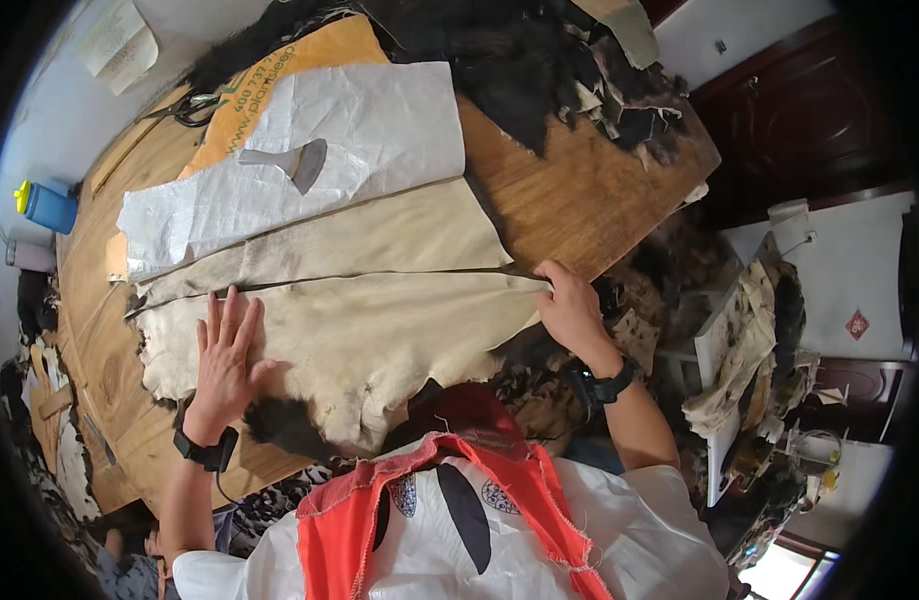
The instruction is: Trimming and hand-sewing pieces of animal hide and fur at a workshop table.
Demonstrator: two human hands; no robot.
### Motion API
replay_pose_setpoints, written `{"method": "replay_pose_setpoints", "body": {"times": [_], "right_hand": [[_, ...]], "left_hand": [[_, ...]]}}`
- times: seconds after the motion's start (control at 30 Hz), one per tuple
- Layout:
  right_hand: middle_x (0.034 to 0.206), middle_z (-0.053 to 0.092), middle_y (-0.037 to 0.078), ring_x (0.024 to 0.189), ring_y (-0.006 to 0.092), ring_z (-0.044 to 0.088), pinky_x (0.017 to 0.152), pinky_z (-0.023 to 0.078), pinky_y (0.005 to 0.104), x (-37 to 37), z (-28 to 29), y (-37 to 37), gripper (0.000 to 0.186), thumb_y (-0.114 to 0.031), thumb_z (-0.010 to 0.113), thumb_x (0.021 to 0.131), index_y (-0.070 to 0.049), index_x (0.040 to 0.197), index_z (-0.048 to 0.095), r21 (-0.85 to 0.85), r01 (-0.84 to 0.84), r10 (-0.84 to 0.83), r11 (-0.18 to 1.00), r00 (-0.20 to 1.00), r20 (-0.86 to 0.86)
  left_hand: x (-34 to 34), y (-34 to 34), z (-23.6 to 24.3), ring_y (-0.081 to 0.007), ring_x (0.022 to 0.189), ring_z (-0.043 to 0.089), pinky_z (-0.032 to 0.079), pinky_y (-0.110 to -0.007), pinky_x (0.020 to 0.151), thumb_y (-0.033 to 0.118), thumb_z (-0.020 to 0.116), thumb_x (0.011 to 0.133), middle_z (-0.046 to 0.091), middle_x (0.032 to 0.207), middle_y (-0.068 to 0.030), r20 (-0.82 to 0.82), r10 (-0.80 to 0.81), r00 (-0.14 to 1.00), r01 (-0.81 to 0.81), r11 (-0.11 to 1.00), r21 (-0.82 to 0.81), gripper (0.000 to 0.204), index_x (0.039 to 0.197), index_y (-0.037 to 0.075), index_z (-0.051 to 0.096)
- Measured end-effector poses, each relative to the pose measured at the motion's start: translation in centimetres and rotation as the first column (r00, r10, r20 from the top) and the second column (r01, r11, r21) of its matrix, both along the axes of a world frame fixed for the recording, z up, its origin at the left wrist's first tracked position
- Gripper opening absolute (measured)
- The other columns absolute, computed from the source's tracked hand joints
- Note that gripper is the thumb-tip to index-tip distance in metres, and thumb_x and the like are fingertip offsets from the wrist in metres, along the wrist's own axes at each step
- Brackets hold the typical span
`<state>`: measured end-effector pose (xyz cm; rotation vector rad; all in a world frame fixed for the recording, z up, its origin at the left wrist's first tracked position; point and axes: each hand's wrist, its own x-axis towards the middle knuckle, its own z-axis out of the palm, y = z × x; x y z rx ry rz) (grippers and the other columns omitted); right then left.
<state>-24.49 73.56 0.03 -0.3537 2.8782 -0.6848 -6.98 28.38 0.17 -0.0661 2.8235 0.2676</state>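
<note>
Wooden table [569, 195] beside white wall [69, 120]; left hand [224, 368] spread on hide [379, 330], right hand [573, 312] seemingly pinching its edge

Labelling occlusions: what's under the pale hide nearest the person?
Dark fur and wooden table show past its near edge. What the pale hide itself covers can't be seen.

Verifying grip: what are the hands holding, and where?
Right hand holds the nearer pale hide by its right end; left hand lies flat on it.

A brown wooden table [579, 200] stands beside a pale wall [54, 125]; rightward, a dark-red panelled door [794, 95] and bright framed opening [779, 572].
</note>
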Motion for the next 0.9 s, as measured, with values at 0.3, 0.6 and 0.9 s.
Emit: {"method": "replay_pose_setpoints", "body": {"times": [0.3, 0.6, 0.9], "right_hand": [[0.079, 0.064, 0.023, 0.078, 0.0374, 0.065, 0.065, 0.050, 0.0463, -11.4, 2.7, 8.6, 0.006, -0.002, 0.062, 0.081, 0.000, 0.086, 0.064, 0.565, -0.267, 0.296, 0.781, 0.954, 0.042], [0.153, 0.042, 0.021, 0.143, 0.0367, 0.038, 0.113, 0.033, 0.0530, 1.3, 4.4, -15.5, 0.065, -0.022, 0.062, 0.094, -0.002, 0.151, 0.038, -0.206, -0.773, 0.763, 0.600, 0.630, -0.142], [0.165, 0.020, 0.016, 0.154, 0.0312, 0.017, 0.122, 0.016, 0.0540, 3.4, -2.6, -25.5, 0.080, -0.039, 0.056, 0.099, -0.003, 0.159, 0.017, -0.011, -0.923, 0.917, 0.385, 0.383, -0.106]], "left_hand": [[0.4, -0.7, -0.4, -0.0445, 0.153, 0.008, 0.010, -0.065, 0.118, 0.079, 0.052, 0.081, 0.016, 0.166, -0.0190, -0.021, -0.031, 0.999, 0.030, 0.998, -0.051, 0.108, 0.159, 0.009, 0.028], [-3.5, -4.4, -0.7, -0.0343, 0.115, 0.049, 0.034, -0.048, 0.105, 0.012, 0.065, 0.088, 0.056, 0.122, -0.0127, -0.339, 0.236, 0.911, -0.070, 0.898, 0.435, 0.037, 0.124, 0.010, 0.062], [-5.5, -5.1, -3.0, -0.0258, 0.099, 0.051, 0.034, -0.042, 0.093, 0.022, 0.070, 0.086, 0.059, 0.097, -0.0058, -0.413, 0.081, 0.907, -0.046, 0.995, 0.093, 0.015, 0.086, 0.008, 0.066]]}}
